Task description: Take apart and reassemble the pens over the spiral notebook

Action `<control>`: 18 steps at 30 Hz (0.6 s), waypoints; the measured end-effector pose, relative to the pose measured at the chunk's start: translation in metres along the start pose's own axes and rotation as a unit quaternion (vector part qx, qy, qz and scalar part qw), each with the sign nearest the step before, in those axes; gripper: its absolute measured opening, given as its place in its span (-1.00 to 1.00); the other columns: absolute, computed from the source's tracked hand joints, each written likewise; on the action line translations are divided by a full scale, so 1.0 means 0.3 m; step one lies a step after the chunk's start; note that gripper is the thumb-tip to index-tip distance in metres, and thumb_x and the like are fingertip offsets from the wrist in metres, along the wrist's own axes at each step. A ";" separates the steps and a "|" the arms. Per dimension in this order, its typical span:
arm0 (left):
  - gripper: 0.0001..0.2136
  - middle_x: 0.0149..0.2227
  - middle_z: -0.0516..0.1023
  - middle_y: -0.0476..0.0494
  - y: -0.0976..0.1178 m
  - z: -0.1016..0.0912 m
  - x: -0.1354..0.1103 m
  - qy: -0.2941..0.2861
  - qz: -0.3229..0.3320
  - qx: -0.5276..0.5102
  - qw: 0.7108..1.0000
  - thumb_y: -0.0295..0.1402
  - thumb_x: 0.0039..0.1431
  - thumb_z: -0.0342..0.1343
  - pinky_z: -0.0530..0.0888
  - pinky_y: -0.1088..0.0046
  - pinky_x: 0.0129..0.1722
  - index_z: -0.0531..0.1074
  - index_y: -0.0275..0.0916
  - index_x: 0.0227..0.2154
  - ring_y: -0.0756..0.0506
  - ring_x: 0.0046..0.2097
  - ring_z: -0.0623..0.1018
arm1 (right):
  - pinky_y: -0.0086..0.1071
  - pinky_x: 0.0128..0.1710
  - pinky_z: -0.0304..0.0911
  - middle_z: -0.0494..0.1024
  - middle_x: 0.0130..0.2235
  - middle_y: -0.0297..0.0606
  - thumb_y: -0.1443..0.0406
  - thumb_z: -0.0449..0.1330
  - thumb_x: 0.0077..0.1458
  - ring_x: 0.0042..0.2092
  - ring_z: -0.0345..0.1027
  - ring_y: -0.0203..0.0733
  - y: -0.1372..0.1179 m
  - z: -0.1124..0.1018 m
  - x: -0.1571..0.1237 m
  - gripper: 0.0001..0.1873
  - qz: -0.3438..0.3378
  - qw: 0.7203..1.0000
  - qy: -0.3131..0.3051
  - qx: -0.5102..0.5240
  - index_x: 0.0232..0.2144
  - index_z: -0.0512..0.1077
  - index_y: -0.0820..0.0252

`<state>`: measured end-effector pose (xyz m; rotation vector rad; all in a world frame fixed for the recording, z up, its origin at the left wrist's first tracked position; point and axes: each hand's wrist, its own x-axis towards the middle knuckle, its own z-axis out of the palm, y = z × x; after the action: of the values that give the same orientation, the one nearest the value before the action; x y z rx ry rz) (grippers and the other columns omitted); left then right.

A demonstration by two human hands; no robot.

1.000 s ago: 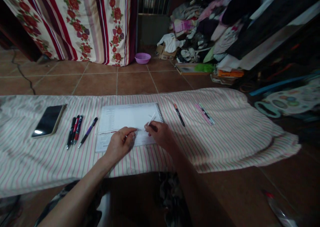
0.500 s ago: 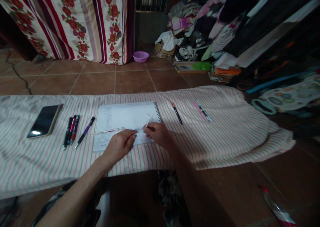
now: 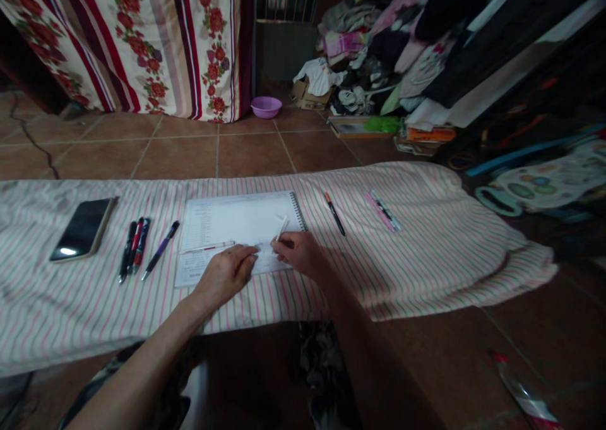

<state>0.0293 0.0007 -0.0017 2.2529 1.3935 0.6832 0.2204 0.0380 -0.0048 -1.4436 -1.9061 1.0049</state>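
A white spiral notebook (image 3: 250, 215) lies on the striped cloth, its coil along the right edge. My right hand (image 3: 300, 252) grips a white pen (image 3: 283, 225), fingers pinched low on it over the notebook's lower right part. Resting on the lower page, my left hand (image 3: 231, 267) lies with its fingers stretched flat towards the right hand. Just above it a thin white-and-red pen (image 3: 208, 247) lies across the page. Small marks near the fingertips are too fine to read.
Left of the notebook lie a purple-and-black pen (image 3: 161, 250), several pens (image 3: 134, 250) bunched together and a phone (image 3: 84, 229). To the right are an orange-and-black pen (image 3: 335, 214) and a pink pen (image 3: 379, 212) beside another. A purple basin (image 3: 266, 107) stands on the floor.
The white pen in my right hand stands slightly more upright, and the hand has shifted only a little. My left hand keeps its place on the page.
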 end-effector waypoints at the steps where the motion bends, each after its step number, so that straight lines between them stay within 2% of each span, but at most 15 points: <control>1: -0.76 -0.30 0.55 -0.16 0.000 0.000 0.000 0.001 0.001 0.000 1.000 -0.36 0.19 -0.09 0.44 0.42 -0.25 0.44 -0.28 -0.20 -0.06 -0.26 0.52 | -0.52 -0.55 0.18 0.48 -0.62 -0.31 0.26 0.09 0.03 -0.56 0.40 -0.30 0.000 0.000 0.000 -0.76 0.003 1.000 0.010 -0.004 -0.55 0.45 0.26; 4: -0.76 -0.30 0.55 -0.15 0.001 0.000 -0.001 0.003 0.000 -0.003 1.000 -0.36 0.19 -0.09 0.44 0.42 -0.25 0.45 -0.27 -0.20 -0.06 -0.27 0.52 | -0.52 -0.53 0.17 0.49 -0.61 -0.30 0.25 0.09 0.04 -0.53 0.41 -0.29 0.003 -0.002 0.002 -0.76 0.011 0.999 0.041 -0.018 -0.55 0.44 0.25; 10: -0.76 -0.32 0.55 -0.14 -0.002 -0.001 -0.002 0.007 0.005 -0.005 1.000 -0.36 0.19 -0.09 0.45 0.43 -0.25 0.46 -0.26 -0.23 -0.06 -0.27 0.52 | -0.51 -0.51 0.11 0.48 -0.60 -0.32 0.26 0.07 0.05 -0.53 0.36 -0.32 -0.006 -0.011 -0.002 -0.77 -0.002 0.999 0.002 -0.054 -0.54 0.43 0.23; 15: -0.77 -0.33 0.54 -0.12 -0.008 -0.003 -0.006 0.015 0.004 0.004 1.000 -0.38 0.20 -0.10 0.45 0.42 -0.25 0.45 -0.25 -0.24 -0.05 -0.27 0.51 | -0.49 -0.51 0.04 0.43 -0.60 -0.35 0.24 0.05 0.08 -0.53 0.27 -0.34 -0.030 -0.009 -0.002 -0.75 -0.012 0.991 0.057 -0.119 -0.58 0.35 0.20; 18: -0.77 -0.33 0.53 -0.12 -0.012 0.002 -0.013 0.024 0.014 0.021 0.999 -0.37 0.21 -0.11 0.45 0.41 -0.24 0.44 -0.25 -0.23 -0.05 -0.27 0.51 | -0.47 -0.47 0.03 0.41 -0.56 -0.35 0.24 0.04 0.09 -0.51 0.22 -0.34 -0.032 0.006 0.008 -0.75 -0.045 0.983 0.082 -0.161 -0.58 0.31 0.19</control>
<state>0.0256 -0.0013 -0.0051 2.3060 1.4133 0.7291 0.2130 0.0384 0.0019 -1.5437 -2.0568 0.5338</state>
